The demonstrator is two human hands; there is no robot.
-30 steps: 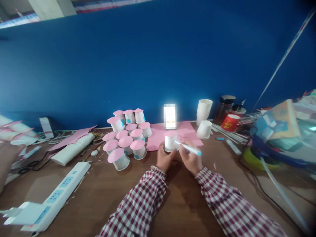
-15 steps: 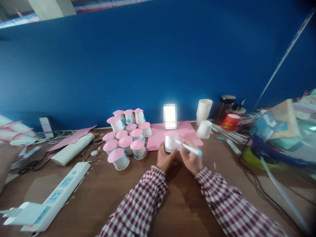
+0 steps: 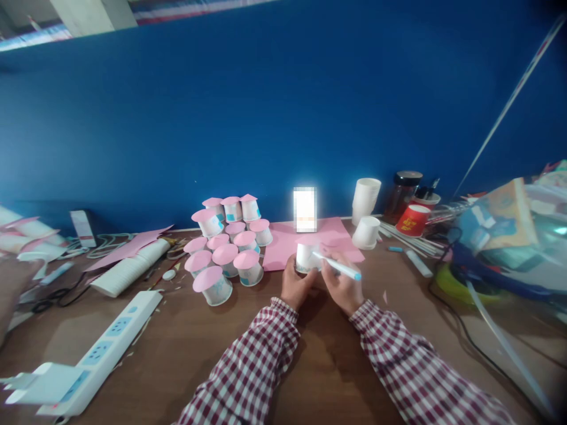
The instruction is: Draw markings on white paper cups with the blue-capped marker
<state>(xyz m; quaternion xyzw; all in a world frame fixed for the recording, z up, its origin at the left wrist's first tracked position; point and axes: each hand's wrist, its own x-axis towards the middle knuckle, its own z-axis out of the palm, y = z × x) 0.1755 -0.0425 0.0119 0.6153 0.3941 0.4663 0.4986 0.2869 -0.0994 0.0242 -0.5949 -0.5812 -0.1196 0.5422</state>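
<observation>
A white paper cup (image 3: 305, 257) stands upside down before me with a pink paper piece on its top. My left hand (image 3: 296, 284) is closed around its lower left side. In my right hand (image 3: 344, 287) is a white marker with a light blue end (image 3: 341, 268), its tip touching or very near the cup's right side. Beneath and behind the cup lies a sheet of pink paper (image 3: 279, 248). To the left stand several upturned cups (image 3: 217, 291) topped with pink paper cones, some bearing blue marks.
A stack of white cups (image 3: 367, 198) and a red cup (image 3: 413, 221) stand at the right. At the left lie a power strip (image 3: 101, 348) and a tipped stack of cups (image 3: 133, 268). A blue partition (image 3: 266, 106) rises behind the table. A glowing blurred screen (image 3: 305, 210) is at centre.
Both hands stay almost in place around the cup. The marker and my right hand have shifted very slightly left. Nothing was taken up or let go.
</observation>
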